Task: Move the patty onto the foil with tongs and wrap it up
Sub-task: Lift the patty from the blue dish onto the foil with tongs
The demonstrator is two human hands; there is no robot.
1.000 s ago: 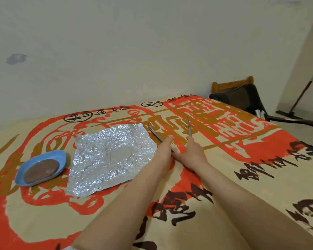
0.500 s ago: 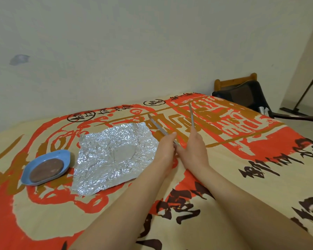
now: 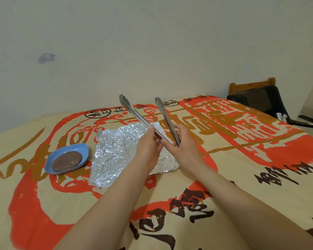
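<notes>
Patty (image 3: 66, 160) sits in the blue dish (image 3: 83, 148) on the table (image 3: 242, 159), well left of my fingers and just left of the foil (image 3: 114, 150). My wrists cover the foil's right part, and the tongs' (image 3: 134, 112) hinge end is hidden between my palms. My left hand (image 3: 148, 145) and right hand (image 3: 182, 143) meet above the foil, fingers pinching the tongs, its two arms spread and tilted up away from me. A dark chair (image 3: 260, 101) stands far right.
</notes>
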